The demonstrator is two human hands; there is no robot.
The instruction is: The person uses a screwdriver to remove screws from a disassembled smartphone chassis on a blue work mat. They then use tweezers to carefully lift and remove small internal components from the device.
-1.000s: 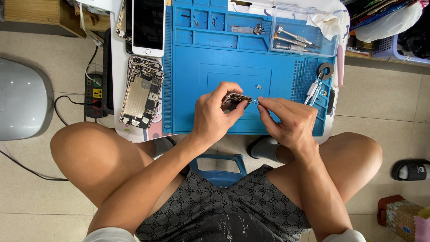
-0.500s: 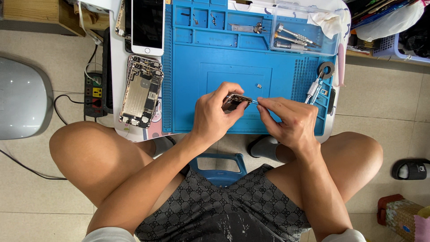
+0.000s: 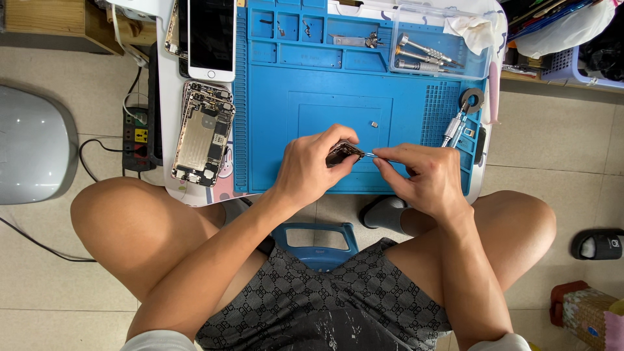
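Blue repair mat (image 3: 312,84) on a low table: the left hand (image 3: 311,166) stays pinched on a small dark phone part (image 3: 342,153), the right hand (image 3: 426,174) still closed on a thin metal tool (image 3: 372,155) touching it. Barely anything has shifted over the last second; the work continues above the mat's near edge.

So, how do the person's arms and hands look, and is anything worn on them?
Both arms are bare to the upper arm, where short white sleeves begin. The left hand and right hand are bare: no gloves, rings, watch or wristband visible.
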